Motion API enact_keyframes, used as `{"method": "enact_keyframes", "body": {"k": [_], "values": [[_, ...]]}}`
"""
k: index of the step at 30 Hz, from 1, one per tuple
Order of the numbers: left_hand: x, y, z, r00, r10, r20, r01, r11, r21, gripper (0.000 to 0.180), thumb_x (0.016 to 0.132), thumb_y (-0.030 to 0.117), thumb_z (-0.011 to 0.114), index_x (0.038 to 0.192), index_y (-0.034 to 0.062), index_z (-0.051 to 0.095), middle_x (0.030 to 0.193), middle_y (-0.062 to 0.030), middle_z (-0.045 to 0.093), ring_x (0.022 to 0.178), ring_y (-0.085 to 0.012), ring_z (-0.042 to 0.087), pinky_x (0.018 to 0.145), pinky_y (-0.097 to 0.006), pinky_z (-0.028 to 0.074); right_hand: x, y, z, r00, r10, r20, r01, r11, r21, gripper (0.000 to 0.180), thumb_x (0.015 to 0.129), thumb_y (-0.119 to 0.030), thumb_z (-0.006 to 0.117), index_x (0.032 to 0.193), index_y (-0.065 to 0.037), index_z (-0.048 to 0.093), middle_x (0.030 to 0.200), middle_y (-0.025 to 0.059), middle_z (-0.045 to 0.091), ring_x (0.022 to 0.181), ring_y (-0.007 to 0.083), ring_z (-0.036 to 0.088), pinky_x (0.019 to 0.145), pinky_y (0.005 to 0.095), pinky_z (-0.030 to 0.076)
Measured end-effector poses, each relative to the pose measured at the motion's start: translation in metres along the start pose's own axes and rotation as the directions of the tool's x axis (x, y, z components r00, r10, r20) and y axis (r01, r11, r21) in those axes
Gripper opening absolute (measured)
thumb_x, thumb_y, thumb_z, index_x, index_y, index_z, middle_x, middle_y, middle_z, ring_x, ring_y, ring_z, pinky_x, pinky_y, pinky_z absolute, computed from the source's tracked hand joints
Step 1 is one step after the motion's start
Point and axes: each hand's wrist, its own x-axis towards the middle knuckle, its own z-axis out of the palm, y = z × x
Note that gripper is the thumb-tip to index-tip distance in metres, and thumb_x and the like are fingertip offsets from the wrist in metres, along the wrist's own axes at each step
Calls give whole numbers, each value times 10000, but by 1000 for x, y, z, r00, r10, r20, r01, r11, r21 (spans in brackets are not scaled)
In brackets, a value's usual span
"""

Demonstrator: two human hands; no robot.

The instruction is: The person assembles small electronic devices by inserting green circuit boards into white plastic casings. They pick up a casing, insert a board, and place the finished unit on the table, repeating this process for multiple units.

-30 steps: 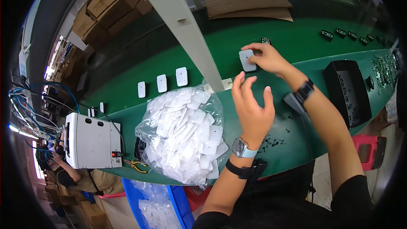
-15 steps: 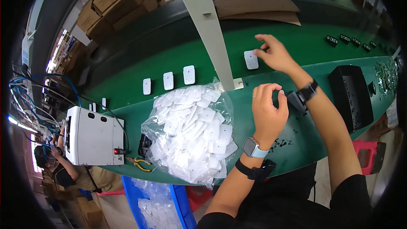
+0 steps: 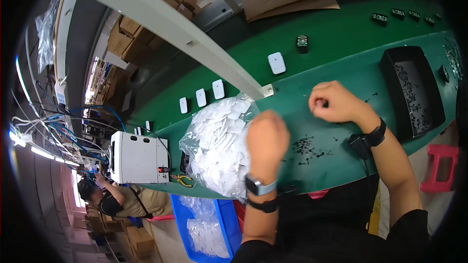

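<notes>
My left hand [image 3: 267, 139], smeared by motion, is over the right edge of a clear plastic bag [image 3: 222, 151] full of white rounded covers; its fingers are hard to make out. My right hand [image 3: 336, 103] hovers above the green table, fingers curled in, and whatever they hold is hidden. Below it lie scattered small black parts [image 3: 304, 147]. On the green belt, beyond my hands, rest a white rounded unit [image 3: 276, 63] and a black housing [image 3: 302, 44] with a circuit board showing inside.
A black tray [image 3: 390, 87] of small black parts stands right. Several black housings [image 3: 380, 18] sit far right on the belt. Leftward are white units [image 3: 201, 97], a metal post [image 3: 185, 39], yellow pliers [image 3: 184, 180], a white machine [image 3: 139, 158] and a blue bin [image 3: 229, 219]. A person sits far left.
My right hand has drawn back from the white unit toward the table, its fingers now curled. The left hand has moved left to the bag. The black housing now shows, and the view has shifted.
</notes>
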Motion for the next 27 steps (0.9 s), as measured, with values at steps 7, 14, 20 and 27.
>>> {"method": "enact_keyframes", "body": {"k": [7, 14, 20, 27], "values": [[-42, -69, -25, 987, -153, -54, 160, 857, 490, 254, 806, 198, 740, 882, -20, 631, 922, -214, 638, 876, -407, 645, 744, -480, 528, -12, -18, 15, 909, 29, 416, 25, 992, -123, 103, 688, -89, 630, 736, -27, 696, 689, 108, 668, 629, 285, 637, 589, 394, 497], [-35, -72, -23, 987, -154, -36, 150, 843, 516, 262, 826, 216, 725, 877, -31, 654, 931, -209, 631, 874, -402, 646, 745, -474, 532, -12, 0, 21, 889, 56, 454, 36, 981, -192, 105, 717, -127, 643, 753, -53, 708, 699, 91, 680, 644, 282, 647, 614, 402, 513], [-29, -81, -32, 997, -28, -72, 63, 838, 542, 203, 862, 178, 680, 847, -24, 693, 866, -196, 658, 818, -382, 649, 706, -471, 522, -12, -1, 29, 891, 37, 452, 106, 952, -288, 92, 751, -136, 653, 751, -62, 706, 707, 113, 685, 659, 319, 652, 637, 436, 519], [-30, -38, -31, 940, -295, -173, 198, 881, -429, 196, 963, 135, 655, 983, -59, 644, 832, -102, 674, 615, -116, 584, 554, -259, 476, -12, -8, 6, 929, 31, 369, 56, 973, -223, 133, 879, -162, 656, 860, -37, 699, 841, 116, 696, 794, 310, 668, 706, 423, 531]]}}
